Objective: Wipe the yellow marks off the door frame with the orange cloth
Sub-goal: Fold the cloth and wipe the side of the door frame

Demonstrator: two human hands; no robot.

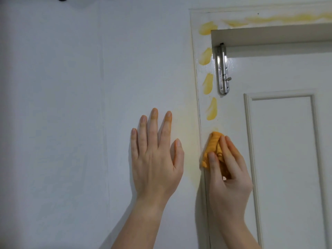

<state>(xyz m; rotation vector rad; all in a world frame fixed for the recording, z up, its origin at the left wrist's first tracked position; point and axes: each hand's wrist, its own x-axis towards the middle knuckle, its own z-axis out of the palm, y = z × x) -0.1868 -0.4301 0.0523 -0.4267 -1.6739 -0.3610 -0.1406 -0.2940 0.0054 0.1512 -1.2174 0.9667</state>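
The white door frame [202, 97] runs up the middle right and across the top. Several yellow marks [212, 109] sit one above another on its left upright, and a long yellow smear [280, 18] runs along its top piece. My right hand [228, 169] grips the bunched orange cloth [212, 146] and presses it against the upright, just below the lowest mark. A faint yellow trace shows right above the cloth. My left hand [155, 155] lies flat on the white wall, fingers spread and straight, left of the frame.
A white panelled door [283, 159] fills the frame. A metal slide bolt [222, 69] is fixed at its top left corner, close to the marks. The white wall [71, 123] spreads to the left, with a pale yellowish tint beside the frame.
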